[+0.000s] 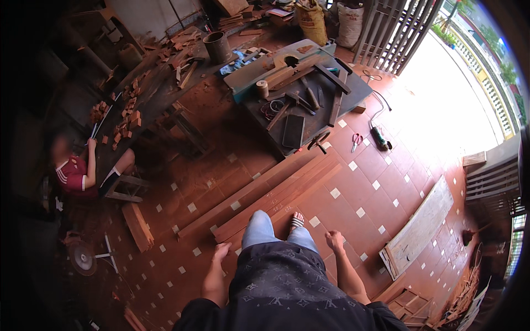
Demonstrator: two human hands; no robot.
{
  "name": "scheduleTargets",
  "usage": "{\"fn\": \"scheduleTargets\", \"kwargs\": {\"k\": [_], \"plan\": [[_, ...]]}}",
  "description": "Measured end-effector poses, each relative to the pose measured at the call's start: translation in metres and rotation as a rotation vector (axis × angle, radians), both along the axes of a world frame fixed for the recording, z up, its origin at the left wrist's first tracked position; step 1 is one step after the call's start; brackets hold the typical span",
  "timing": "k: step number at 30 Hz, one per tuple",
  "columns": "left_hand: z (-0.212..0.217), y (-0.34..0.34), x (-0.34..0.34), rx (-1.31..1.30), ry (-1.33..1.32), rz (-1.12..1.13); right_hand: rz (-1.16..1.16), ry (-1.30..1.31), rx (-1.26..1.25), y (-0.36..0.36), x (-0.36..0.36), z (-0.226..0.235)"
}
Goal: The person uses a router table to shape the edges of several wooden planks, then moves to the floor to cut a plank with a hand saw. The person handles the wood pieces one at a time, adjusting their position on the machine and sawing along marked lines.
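Note:
My left hand point(222, 251) hangs beside my left leg, its fingers loosely apart, and I see nothing in it. On the other side, my right hand point(334, 240) hangs near my right knee, fingers curled in, with nothing visible in them. Long reddish planks point(276, 199) lie on the floor just ahead of my legs, with chalk-like marks on top. Nearest to the left hand is the planks' near end. Beyond them stands a work table point(270, 144) bearing a hammer point(301, 103), a dark phone-like slab point(293, 131), a spool point(262, 89) and a large square point(333, 79).
A corded power tool point(381, 138) and red-handled scissors point(357, 142) lie on the tiles. A pale board point(418, 227) rests at right. At left, a person point(77, 171) sits by a long bench point(160, 91) strewn with wood blocks; a round disc point(83, 257) stands nearby.

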State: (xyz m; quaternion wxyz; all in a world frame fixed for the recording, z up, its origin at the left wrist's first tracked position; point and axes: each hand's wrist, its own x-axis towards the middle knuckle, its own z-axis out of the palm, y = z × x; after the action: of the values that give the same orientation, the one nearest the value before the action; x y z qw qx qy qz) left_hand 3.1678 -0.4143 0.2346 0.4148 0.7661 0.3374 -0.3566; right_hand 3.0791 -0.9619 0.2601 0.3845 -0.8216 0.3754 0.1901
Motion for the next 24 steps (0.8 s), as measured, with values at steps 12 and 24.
{"fn": "scheduleTargets", "kwargs": {"k": [12,24], "plan": [[-0.01,0.024,0.275,0.25,-0.04,-0.41,0.343,-0.634,-0.553,0.051,0.355,0.143],[-0.089,0.159,0.798,0.505,-0.451,-0.303,-0.35,-0.087,-0.839,0.124,0.379,0.146]]}}
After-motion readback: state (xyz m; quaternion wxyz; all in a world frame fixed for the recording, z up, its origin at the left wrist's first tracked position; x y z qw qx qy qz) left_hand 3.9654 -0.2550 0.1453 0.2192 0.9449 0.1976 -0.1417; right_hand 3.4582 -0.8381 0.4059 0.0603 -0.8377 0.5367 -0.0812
